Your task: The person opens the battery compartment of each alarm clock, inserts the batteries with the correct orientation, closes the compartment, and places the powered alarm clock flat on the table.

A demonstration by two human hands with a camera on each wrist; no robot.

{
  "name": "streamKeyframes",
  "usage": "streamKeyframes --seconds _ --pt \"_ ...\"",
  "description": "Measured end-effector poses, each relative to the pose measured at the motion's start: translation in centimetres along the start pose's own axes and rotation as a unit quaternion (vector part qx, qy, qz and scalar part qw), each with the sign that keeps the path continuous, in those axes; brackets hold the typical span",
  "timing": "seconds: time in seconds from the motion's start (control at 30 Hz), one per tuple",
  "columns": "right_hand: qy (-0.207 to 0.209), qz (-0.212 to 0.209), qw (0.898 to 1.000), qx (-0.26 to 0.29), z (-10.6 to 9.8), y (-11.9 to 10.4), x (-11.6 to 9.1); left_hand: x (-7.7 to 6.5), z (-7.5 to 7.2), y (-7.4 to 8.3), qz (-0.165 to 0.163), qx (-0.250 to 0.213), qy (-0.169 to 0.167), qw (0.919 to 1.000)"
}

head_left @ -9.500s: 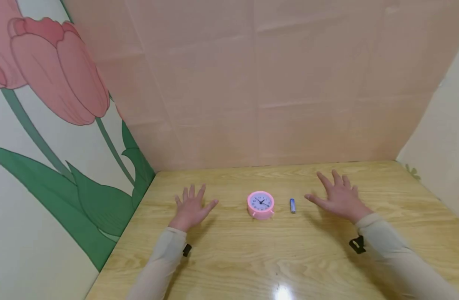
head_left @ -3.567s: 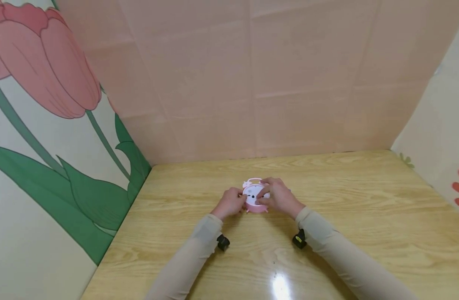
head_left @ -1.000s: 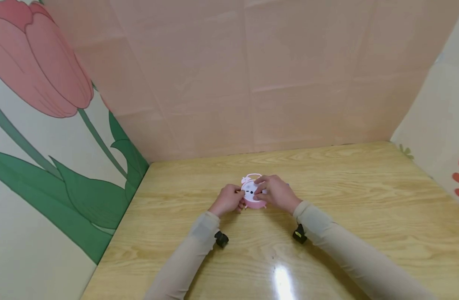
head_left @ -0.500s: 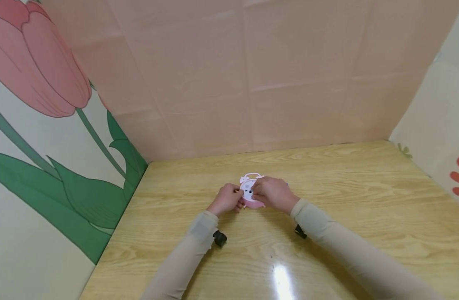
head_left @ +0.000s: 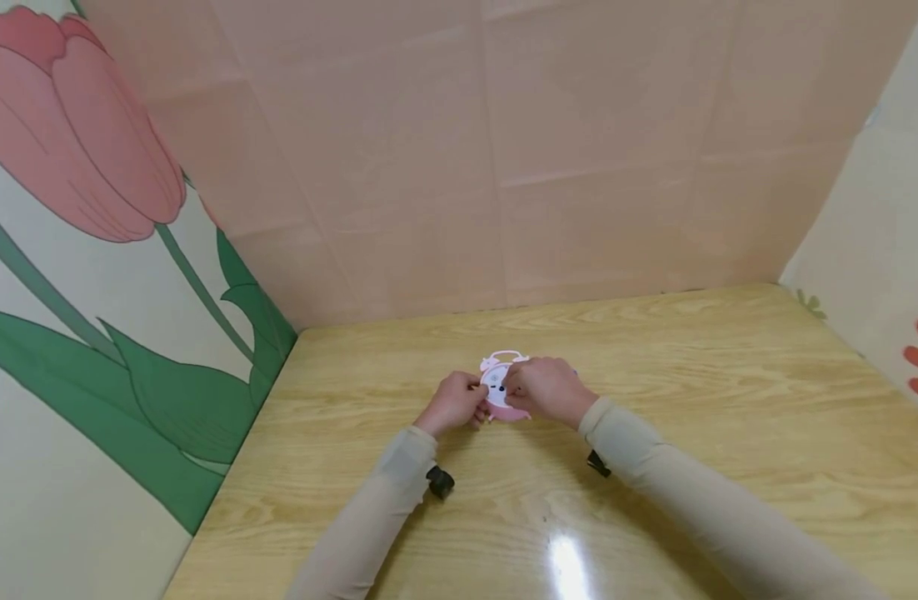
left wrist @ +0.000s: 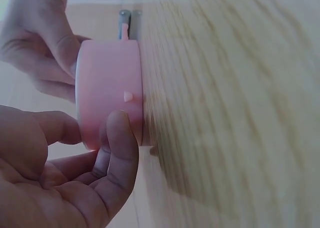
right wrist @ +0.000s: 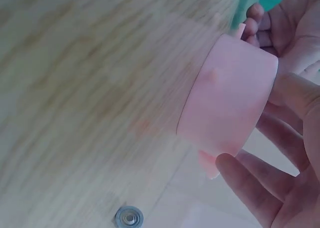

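Note:
A pink alarm clock (head_left: 495,397) lies face down on the wooden table (head_left: 399,350), its white back up and its handle toward the far wall. My left hand (head_left: 456,402) holds the clock's left edge, thumb on the back and fingers against the side, as the left wrist view shows. My right hand (head_left: 551,388) is bent over the right part of the back, its thumb and fingers on the clock and hiding that part. In the right wrist view, one fingertip (right wrist: 227,163) meets the rim of the pink casing (right wrist: 230,95).
A battery (left wrist: 124,18) lies on the table just right of the clock, mostly hidden behind my right hand in the head view. A plain pinkish-brown wall (head_left: 399,167) stands behind the table. A tulip-painted wall (head_left: 69,275) is at the left.
Earliest, both hands were spread apart beside the face-up clock. The clock now lies face down between them. In the last second, my right fingers have drawn in closer over its back.

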State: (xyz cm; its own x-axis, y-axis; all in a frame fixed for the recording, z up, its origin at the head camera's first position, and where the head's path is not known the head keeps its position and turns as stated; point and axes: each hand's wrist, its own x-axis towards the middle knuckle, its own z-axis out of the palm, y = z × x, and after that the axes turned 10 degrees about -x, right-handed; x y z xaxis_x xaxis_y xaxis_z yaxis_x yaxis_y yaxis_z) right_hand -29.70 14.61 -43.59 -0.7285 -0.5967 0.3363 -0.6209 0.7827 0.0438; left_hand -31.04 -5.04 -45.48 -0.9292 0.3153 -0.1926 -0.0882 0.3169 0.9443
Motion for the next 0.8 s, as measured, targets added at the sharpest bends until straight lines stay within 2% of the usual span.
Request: streamKeyframes --seconds 0.2,0.47,0.8 --pt "0.022 -0.027 0.999 -0.012 0.13 0.16 -0.13 -0.19 0.11 0.06 0.008 0.005 -0.002 1.0" --pt "0.036 -0.036 0.999 -0.014 0.24 0.32 -0.25 -0.08 0.07 0.18 0.004 0.005 -0.001 1.0" --pt "0.023 -0.062 0.998 -0.021 0.65 0.55 -0.07 -0.19 0.16 0.31 0.007 0.015 0.0 0.9999"
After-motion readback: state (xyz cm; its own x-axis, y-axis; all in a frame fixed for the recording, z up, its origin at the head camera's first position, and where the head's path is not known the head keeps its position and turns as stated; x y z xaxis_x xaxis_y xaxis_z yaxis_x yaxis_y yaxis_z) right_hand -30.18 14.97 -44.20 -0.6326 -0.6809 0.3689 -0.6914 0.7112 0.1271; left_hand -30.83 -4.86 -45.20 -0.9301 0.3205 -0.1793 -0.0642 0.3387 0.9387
